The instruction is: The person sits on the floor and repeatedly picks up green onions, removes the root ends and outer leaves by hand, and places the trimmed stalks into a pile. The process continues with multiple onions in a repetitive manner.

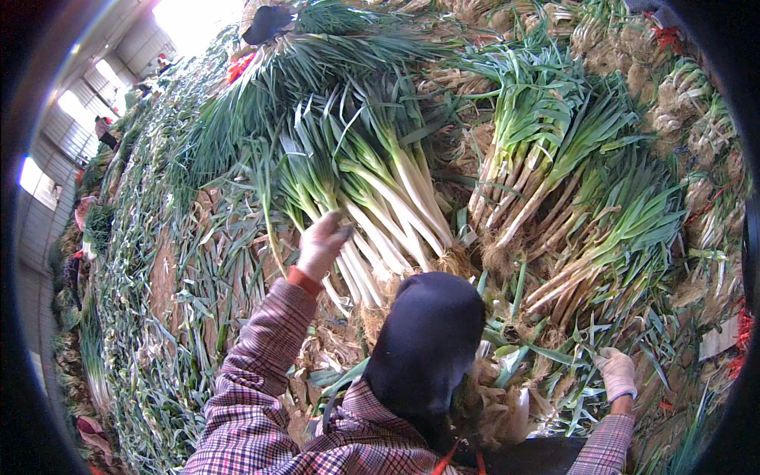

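Note:
My left hand [323, 242], in a pale glove, hovers over or rests on a row of peeled leeks [386, 222]; contact is unclear. Nothing shows between its slightly parted fingers. The leeks have clean white shanks, roots towards me and green tops pointing away. My right hand [616, 373], also gloved, is low on the right with curled fingers close to thin green leaf strips [558, 355]. Whether it grips one cannot be made out. Unpeeled leeks with brownish shanks [573, 279] lie beyond it in two heaps.
My dark-clad knee [430, 332] rises between the hands. Stripped leaves [196, 350] cover the ground at left. More leek bundles [683, 95] lie far right, near red ties [742, 338]. Another person's dark headwear [265, 25] shows at the top; other people [105, 132] are along the wall.

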The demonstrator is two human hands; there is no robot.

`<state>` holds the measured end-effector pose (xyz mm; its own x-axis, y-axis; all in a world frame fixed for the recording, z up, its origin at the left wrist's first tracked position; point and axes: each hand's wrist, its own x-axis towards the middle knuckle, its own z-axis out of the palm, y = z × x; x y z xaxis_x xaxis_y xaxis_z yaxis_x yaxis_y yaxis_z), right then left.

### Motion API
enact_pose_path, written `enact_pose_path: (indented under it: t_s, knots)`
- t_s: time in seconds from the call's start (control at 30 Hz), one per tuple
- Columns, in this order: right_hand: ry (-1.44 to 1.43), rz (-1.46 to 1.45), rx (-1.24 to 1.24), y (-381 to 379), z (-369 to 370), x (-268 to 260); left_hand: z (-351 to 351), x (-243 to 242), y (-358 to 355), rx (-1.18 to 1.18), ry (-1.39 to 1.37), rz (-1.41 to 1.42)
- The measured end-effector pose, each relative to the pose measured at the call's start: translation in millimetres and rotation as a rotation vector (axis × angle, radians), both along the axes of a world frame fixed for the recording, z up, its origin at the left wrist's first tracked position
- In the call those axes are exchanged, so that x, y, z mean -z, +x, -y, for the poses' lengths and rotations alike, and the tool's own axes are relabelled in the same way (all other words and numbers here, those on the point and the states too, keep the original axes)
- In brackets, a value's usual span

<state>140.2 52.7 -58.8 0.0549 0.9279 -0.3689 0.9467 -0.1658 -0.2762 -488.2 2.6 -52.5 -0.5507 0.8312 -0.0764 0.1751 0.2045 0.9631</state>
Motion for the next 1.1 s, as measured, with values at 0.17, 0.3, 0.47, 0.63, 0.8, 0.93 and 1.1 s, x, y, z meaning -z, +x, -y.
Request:
enact_pose_path:
  t_s: [0.17,0.3,0.47,0.63,0.8,0.93,1.1]
  knots:
    - [-0.083,0.048,0.021,-49.1,-16.2,-45.9,-75.4,-123.3,178.9,0.61,0.449,-0.415]
    - [0.009,-0.002,-0.049,-56.9,-34.6,-27.9,-107.0,-143.2,279.2,0.666,0.754,-0.41]
    - [0.094,-0.057,-0.065,-39.9,-41.2,12.6,-71.8,-124.0,364.8,1.209,0.381,-0.595]
    - [0.051,-0.198,0.026,-73.8,-69.6,75.0,-50.0,-49.5,438.7,1.133,0.166,-0.791]
    - [0.028,-0.277,0.278,-110.9,-114.1,155.8,-64.8,-17.4,483.7,0.873,0.316,-0.477]
    - [0.009,-0.296,0.497,-124.1,-135.7,204.7,-70.0,-62.7,451.5,0.835,0.269,-0.509]
    - [0.016,-0.392,0.728,-120.3,-146.9,226.5,-78.4,-71.8,437.6,0.871,0.288,-0.417]
